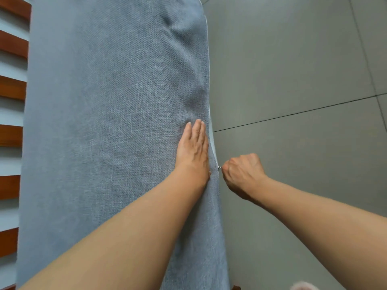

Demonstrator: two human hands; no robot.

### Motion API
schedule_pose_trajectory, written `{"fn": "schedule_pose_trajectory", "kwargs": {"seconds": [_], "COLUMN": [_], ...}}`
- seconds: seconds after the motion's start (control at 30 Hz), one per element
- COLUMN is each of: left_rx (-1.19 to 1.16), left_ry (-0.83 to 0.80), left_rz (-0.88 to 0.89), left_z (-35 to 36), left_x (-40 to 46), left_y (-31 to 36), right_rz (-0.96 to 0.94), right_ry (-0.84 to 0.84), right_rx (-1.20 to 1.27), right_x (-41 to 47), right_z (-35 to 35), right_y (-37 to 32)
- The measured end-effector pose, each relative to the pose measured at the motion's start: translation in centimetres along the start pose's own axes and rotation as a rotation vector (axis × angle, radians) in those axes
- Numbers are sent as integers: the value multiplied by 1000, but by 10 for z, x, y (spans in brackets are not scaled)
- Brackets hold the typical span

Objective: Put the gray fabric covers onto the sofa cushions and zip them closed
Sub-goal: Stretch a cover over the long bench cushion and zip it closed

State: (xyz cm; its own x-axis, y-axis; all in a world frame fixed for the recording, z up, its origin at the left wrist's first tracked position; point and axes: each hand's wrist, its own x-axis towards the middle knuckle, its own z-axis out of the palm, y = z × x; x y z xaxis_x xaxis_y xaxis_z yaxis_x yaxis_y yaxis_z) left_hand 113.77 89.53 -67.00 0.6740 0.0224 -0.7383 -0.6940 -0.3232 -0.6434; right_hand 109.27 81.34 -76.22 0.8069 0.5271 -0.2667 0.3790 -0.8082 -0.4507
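Gray woven fabric cover (117,114) fills the middle of the view, stretched over a long sofa cushion that lies across a wooden slatted frame (12,88), with its zipper edge running down the right side above the tiled floor (293,70). Farther up that edge a pale strip of the inner cushion (211,130) shows, so the zip looks only partly closed. The likeliest trouble from here is the slider catching: if loose cover fabric or the pale inner material bulges into the gap, the teeth could bite it and jam, and a hard tug might then strain the seam or pull the tab from the fingers. The puckered fold near the top of the cover suggests slack that could bunch ahead of the slider. If the flat hand eases off, the two edges may spread and the pull will get stiffer. The left hand (193,149) lies flat, fingers straight and together, pressing the cover just beside the zipper line. The right hand (244,171) is curled into a tight fist at the edge, thumb and finger pinching the small metal zipper pull (219,167); the two hands sit near each other, on either side of the seam.
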Motion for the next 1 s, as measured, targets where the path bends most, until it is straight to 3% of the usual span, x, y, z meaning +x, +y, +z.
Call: {"fn": "schedule_pose_trajectory", "kwargs": {"seconds": [0.6, 1.0], "left_rx": [69, 93], "left_ry": [46, 168], "left_rz": [49, 37], "left_z": [-61, -113], "left_x": [124, 196], "left_y": [-126, -222], "right_rz": [251, 259], "right_ry": [41, -21], "right_rx": [-9, 18], "right_x": [132, 205], "right_z": [-80, -131], "right_y": [65, 110]}}
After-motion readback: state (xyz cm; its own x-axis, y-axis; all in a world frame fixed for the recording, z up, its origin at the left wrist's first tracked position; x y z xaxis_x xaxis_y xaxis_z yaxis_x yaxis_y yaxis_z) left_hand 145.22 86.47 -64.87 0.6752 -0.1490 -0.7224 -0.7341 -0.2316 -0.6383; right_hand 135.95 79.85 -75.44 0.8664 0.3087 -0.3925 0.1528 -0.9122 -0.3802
